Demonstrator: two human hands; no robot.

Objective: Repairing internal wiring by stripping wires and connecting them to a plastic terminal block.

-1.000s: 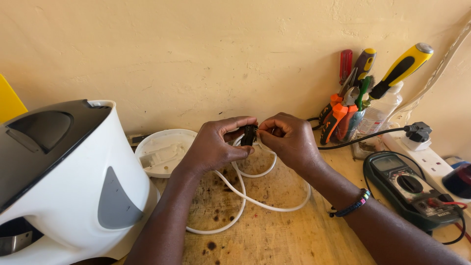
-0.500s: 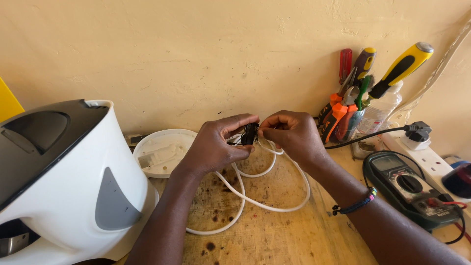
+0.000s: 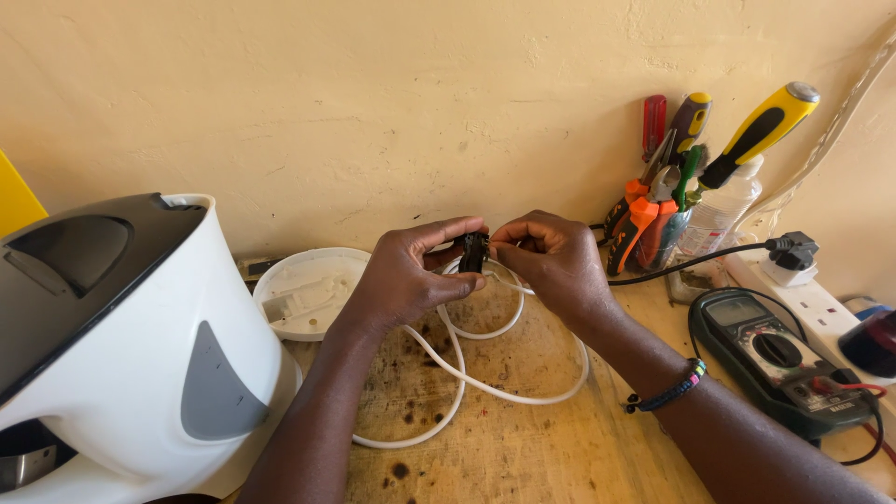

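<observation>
**Black plug held between both hands above the worktop**

Black plug (image 3: 472, 252): small, rigid and judged light; its hard casing suits a fingertip pinch at the sides. Left hand (image 3: 411, 275) grips it between thumb and fingers; right hand (image 3: 551, 261) is closed on its other side, fingertips touching it. White cord (image 3: 485, 383), soft and springy, trails from the plug in loose loops on the wooden worktop (image 3: 523, 448), beneath both wrists. White kettle (image 3: 121, 345) stands well left.
</observation>
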